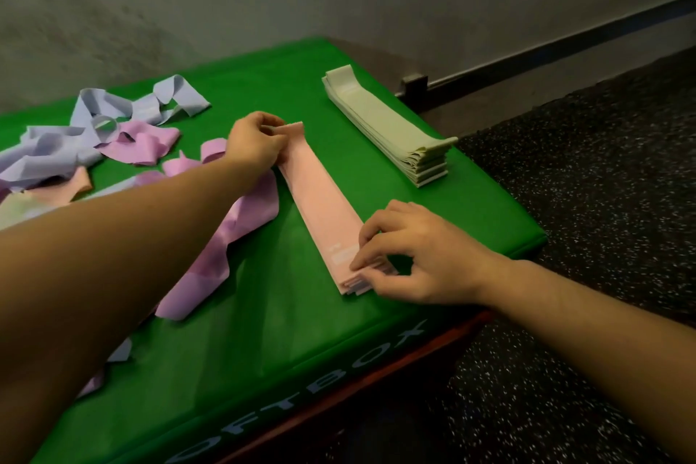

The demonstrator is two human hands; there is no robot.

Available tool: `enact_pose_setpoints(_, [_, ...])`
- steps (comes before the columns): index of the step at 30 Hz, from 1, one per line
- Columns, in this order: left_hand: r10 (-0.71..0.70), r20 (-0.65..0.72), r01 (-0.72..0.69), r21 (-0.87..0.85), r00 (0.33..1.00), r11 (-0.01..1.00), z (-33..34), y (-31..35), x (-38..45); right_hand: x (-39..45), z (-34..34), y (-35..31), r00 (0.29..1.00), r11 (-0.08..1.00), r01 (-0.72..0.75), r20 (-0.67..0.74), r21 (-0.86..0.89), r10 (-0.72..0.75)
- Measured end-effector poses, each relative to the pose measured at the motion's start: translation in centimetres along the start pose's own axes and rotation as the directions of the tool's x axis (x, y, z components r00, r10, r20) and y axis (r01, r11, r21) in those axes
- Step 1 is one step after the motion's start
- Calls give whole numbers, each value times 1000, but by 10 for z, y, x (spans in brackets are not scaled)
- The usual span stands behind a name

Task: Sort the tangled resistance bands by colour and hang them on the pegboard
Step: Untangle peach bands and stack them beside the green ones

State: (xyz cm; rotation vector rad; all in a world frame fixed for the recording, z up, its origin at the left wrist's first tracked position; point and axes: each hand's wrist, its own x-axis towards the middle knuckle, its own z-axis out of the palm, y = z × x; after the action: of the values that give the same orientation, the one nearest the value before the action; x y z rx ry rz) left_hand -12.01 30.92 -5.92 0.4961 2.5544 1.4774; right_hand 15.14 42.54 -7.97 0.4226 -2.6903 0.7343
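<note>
Two neat stacks sit on the green soft box (pixel 263 313) I am working over, with one loose heap left. The box fills the middle of my view, and dark speckled flooring (pixel 602 200) lies at three o'clock. At nine o'clock sprawls the tangled heap (pixel 94 139) of lavender, purple and peach bands, clearly unsorted. At one o'clock rests the finished pale green stack (pixel 388 128), squared and untouched. At the centre lies the pink stack (pixel 320 207), running from twelve o'clock down toward five. My left hand (pixel 256 143) pinches its far end, fingers curled on the top band. My right hand (pixel 410 256) grips the near end, fingertips pressing the layered edges together. I judge the sorting roughly half done: green complete, pink being tidied, the other colours waiting. No pegboard is in view, so no hanging has begun here.
</note>
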Motion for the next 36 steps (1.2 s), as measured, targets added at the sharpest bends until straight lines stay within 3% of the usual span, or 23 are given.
enact_pose_setpoints(8, [153,10,-153,151,988,977,-37,11,-17,20,-10,-16,988,988,-61,-132,145,80])
enact_pose_setpoints(13, [264,21,-263,208,964,942,-89,16,-44,49,-10,-40,983,987,-81,-156,137,102])
enact_pose_setpoints(20, [299,135,-329,396,944,857,-183,-15,-96,103,9,-90,990,986,-51,-125,159,72])
enact_pose_setpoints(30, [191,1,-162,530,982,832,-295,-119,-131,190,66,-138,989,970,-136,-25,200,144])
enact_pose_setpoints(33, [96,65,-116,517,993,848,-306,-146,-135,219,82,-149,991,983,-109,-59,147,119])
enact_pose_setpoints(36, [133,106,-170,575,985,800,-305,-165,-135,252,99,-157,994,991,-95,-52,95,101])
